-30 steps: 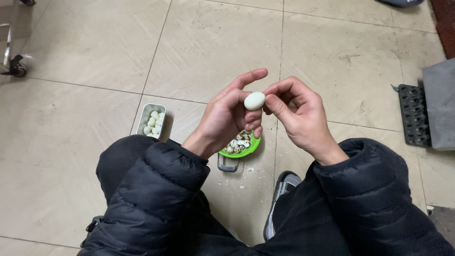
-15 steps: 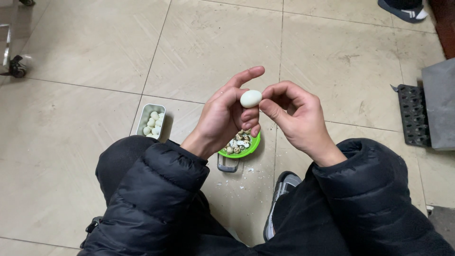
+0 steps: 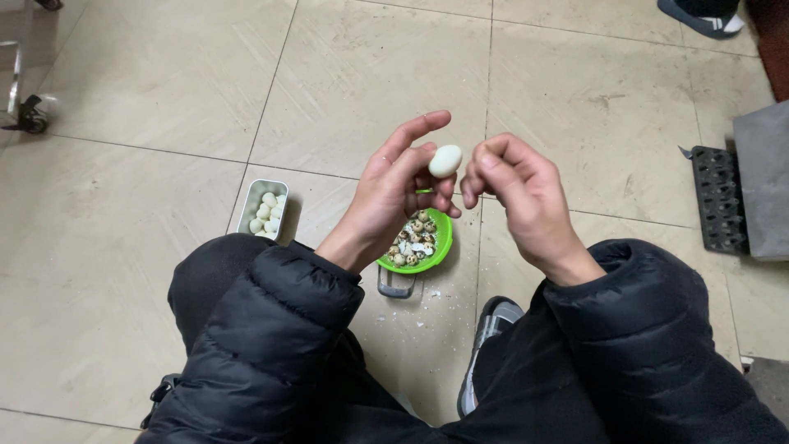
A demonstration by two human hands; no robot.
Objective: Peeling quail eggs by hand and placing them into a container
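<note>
One peeled egg (image 3: 445, 160) sat pinched in the left hand (image 3: 400, 191) fingertips, long axis tilted toward one o'clock, while the right hand (image 3: 514, 191), fingers curled together empty, hovered just beside it at three o'clock.

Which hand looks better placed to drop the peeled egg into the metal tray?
Probably the left. The left hand already holds the peeled egg in its fingertips, and the metal tray sits on that side. The right hand is off the egg, farther from the tray.
</note>
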